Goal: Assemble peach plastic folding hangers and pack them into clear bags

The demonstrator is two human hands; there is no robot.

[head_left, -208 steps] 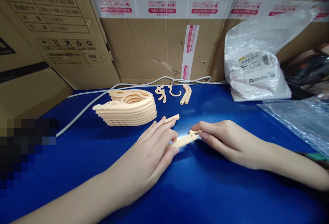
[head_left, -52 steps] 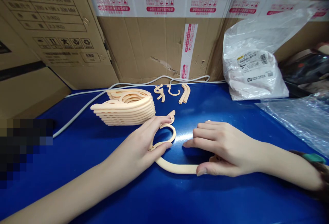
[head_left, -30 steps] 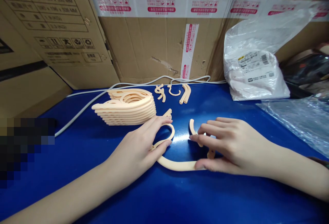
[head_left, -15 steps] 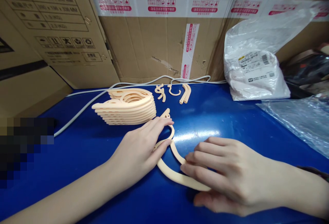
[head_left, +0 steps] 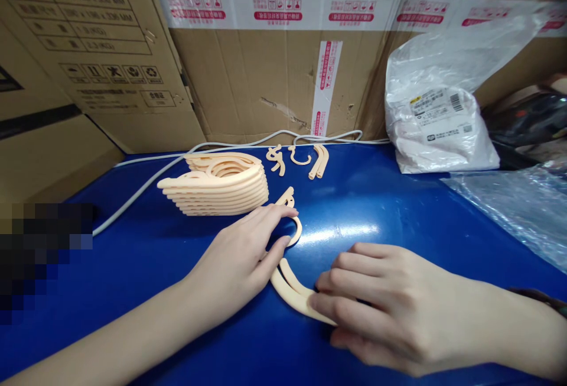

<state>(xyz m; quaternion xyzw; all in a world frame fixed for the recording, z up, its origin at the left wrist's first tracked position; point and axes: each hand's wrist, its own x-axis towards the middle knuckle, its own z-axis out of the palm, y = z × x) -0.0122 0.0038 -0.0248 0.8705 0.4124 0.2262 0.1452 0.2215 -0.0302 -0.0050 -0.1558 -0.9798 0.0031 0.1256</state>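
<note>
On the blue tabletop lies a cream plastic folding hanger (head_left: pixel 290 300), partly covered by both hands. My left hand (head_left: pixel 248 250) is closed over its upper left part, and a rounded loop shows beyond the thumb. My right hand (head_left: pixel 385 303) grips the curved arms at the lower right, which lie close together; their far ends are hidden under the fingers. Behind my left hand sits a neat stack of similar cream hangers (head_left: pixel 217 188). Farther back are small loose cream pieces: a hook (head_left: pixel 301 158), a pair of curved arms (head_left: pixel 319 162) and some small curled parts (head_left: pixel 277 160).
A white cable (head_left: pixel 142 194) runs along the back and left of the table (head_left: pixel 376 203). Cardboard boxes (head_left: pixel 266 78) stand behind. At the back right are a white plastic bag (head_left: pixel 438 120) with a label and a clear plastic sheet (head_left: pixel 522 203).
My right hand has shifted slightly left and down, swinging the inner curved arm closer against the outer one. My left hand has barely moved.
</note>
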